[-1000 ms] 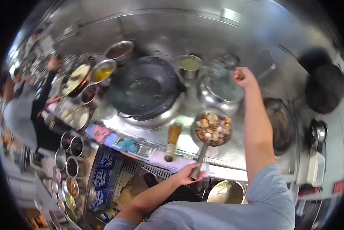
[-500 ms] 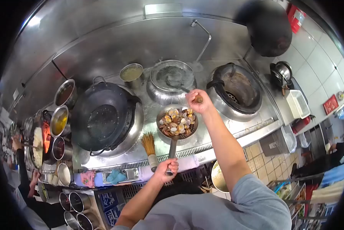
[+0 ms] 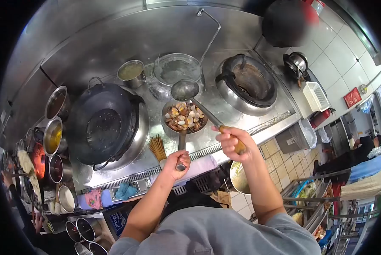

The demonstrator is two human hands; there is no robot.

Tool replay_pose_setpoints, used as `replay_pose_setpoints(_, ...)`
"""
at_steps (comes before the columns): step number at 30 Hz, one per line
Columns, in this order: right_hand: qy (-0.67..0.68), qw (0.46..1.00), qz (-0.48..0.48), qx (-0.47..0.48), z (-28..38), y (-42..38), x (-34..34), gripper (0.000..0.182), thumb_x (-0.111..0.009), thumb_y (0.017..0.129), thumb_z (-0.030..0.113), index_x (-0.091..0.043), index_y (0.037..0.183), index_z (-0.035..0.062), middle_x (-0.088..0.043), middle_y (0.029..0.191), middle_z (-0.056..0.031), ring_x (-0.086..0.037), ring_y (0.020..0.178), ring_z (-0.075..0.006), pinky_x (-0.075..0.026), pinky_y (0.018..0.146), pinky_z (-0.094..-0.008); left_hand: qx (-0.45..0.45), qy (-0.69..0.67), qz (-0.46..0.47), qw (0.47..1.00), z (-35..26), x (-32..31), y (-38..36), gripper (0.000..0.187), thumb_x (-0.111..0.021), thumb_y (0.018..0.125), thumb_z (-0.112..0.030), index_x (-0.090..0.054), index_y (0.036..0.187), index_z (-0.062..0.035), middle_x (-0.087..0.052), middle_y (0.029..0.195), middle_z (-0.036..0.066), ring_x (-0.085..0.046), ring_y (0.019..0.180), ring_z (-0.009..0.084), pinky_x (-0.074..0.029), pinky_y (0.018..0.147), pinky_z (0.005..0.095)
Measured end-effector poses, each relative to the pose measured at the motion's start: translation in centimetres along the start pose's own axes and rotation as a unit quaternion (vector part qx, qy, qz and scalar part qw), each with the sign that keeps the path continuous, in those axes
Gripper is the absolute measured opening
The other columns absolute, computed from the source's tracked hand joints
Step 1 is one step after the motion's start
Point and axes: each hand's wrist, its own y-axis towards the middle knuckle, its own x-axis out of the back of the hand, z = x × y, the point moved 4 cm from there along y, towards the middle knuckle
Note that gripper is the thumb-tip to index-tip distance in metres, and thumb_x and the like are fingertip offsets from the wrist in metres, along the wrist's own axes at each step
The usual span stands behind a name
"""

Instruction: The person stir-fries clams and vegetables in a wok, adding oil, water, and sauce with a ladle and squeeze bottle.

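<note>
My left hand (image 3: 176,165) grips the handle of a perforated strainer (image 3: 182,139), held level over the steel counter. A heap of opened clams (image 3: 184,117) fills its bowl. In my right hand (image 3: 239,145) is the wooden grip of a long-handled ladle (image 3: 185,90). The ladle's bowl hangs between the clams and a round steel pot of water (image 3: 177,80), overlapping the pot's near rim in this view. Beside the strainer, at left, a bamboo brush (image 3: 157,148) lies near the counter's front edge, partly hidden by my left hand.
A large black wok (image 3: 107,123) rests on the burner at left. To the right sits a dark-lined burner ring (image 3: 250,83). A small pot (image 3: 131,73) stands behind. Sauce containers (image 3: 53,138) line the left side, where another person's hand (image 3: 38,222) shows near a flame.
My right hand has drawn back towards my body, bringing the ladle out of the water pot and over near the clams. The whole view has shifted slightly.
</note>
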Motion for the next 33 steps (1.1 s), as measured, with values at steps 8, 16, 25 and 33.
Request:
replay_pose_setpoints(8,-0.438,0.863,-0.233,0.093,-3.5,-5.2,5.4,0.054,-0.056,0.088,0.004,-0.034,0.137,0.0013,-0.049,0.069,-0.0045,-0.044,0.043,-0.0121,-0.031,0.035,-0.0254,-0.009,0.082,-0.016,0.996,-1.3,3.4,0.4,0.011,-0.053,0.094,-0.016,-0.05,0.089,-0.0069,-0.049,0.069,-0.002,-0.044,0.048,0.0053,-0.038,0.043,0.0211)
replay_pose_setpoints(16,-0.357,0.886,-0.222,0.198,-2.4,-9.8,10.0,0.054,-0.054,0.086,0.0,-0.036,0.137,0.0031,-0.051,0.069,-0.005,-0.048,0.043,-0.0125,-0.037,0.038,-0.0252,0.039,0.02,0.023,0.999,2.3,3.0,-3.5,0.021,-0.051,0.092,-0.007,-0.043,0.073,-0.0097,-0.041,0.061,-0.006,-0.043,0.05,0.0027,-0.036,0.046,0.02)
replay_pose_setpoints(25,-0.325,0.872,-0.258,0.261,2.0,-14.5,12.3,0.054,-0.053,0.087,-0.001,-0.034,0.138,0.0045,-0.049,0.069,-0.0047,-0.047,0.043,-0.0134,-0.04,0.039,-0.026,-0.029,0.087,0.057,0.994,1.5,-5.1,-4.4,0.005,-0.056,0.091,-0.01,-0.055,0.093,-0.0056,-0.048,0.068,-0.005,-0.044,0.05,0.002,-0.036,0.045,0.02)
replay_pose_setpoints(33,-0.31,0.875,-0.258,0.269,4.2,-15.4,12.6,0.062,-0.052,0.087,0.0,-0.027,0.144,0.0045,-0.048,0.068,-0.0067,-0.045,0.043,-0.0143,-0.038,0.039,-0.0256,-0.092,0.102,0.138,0.981,-11.7,-11.4,12.6,0.016,-0.055,0.093,-0.013,-0.051,0.078,-0.011,-0.046,0.062,-0.007,-0.047,0.049,0.0021,-0.041,0.046,0.0202)
